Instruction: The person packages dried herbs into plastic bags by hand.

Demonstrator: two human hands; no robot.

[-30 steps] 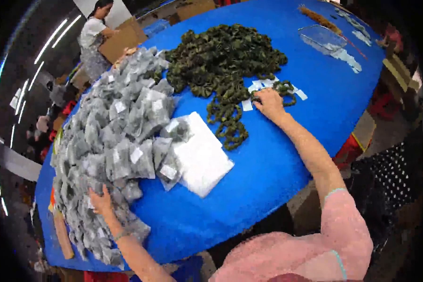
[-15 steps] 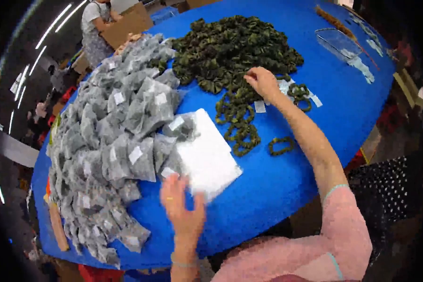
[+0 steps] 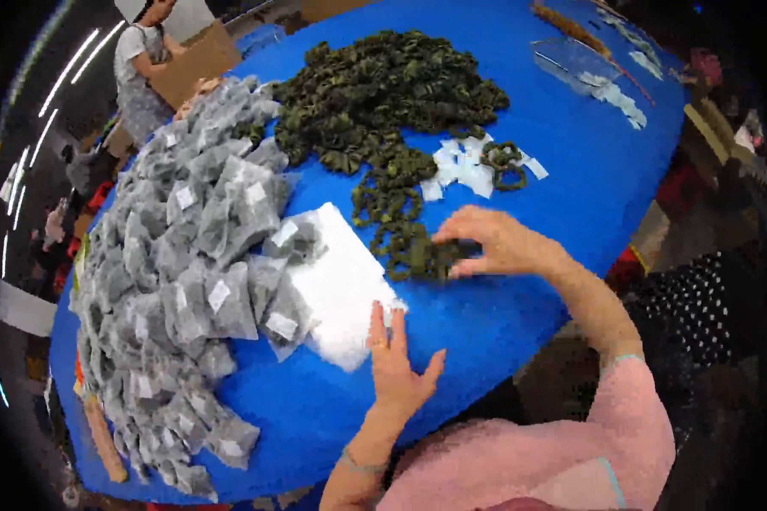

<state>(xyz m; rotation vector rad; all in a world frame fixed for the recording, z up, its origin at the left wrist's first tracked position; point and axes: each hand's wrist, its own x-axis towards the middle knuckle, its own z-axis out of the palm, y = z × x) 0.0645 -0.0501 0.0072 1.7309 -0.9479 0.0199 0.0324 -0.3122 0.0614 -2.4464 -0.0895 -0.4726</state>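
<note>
My left hand (image 3: 400, 366) has its fingers spread, the fingertips at the lower right edge of a stack of white sheets (image 3: 332, 285). My right hand (image 3: 498, 243) curls its thumb and fingers round a dark green ring (image 3: 462, 249), partly hidden and blurred, at the edge of a loose group of green rings (image 3: 388, 209). Behind them rises a large heap of similar dark green rings (image 3: 392, 85). To the left of the sheets lies a broad pile of grey translucent bags (image 3: 179, 247) with white labels.
White tags (image 3: 464, 166) lie beyond my right hand, with more green rings (image 3: 504, 157) beside them. A clear bag (image 3: 562, 64) and an orange-brown strip (image 3: 575, 32) lie at the far right. Another person (image 3: 145, 68) stands at the far left by a cardboard box (image 3: 198, 66).
My right hand has come down and nearer from the big heap to the loose rings, now gripping one. My left hand has moved right to the sheets' edge. The view has shifted slightly.
</note>
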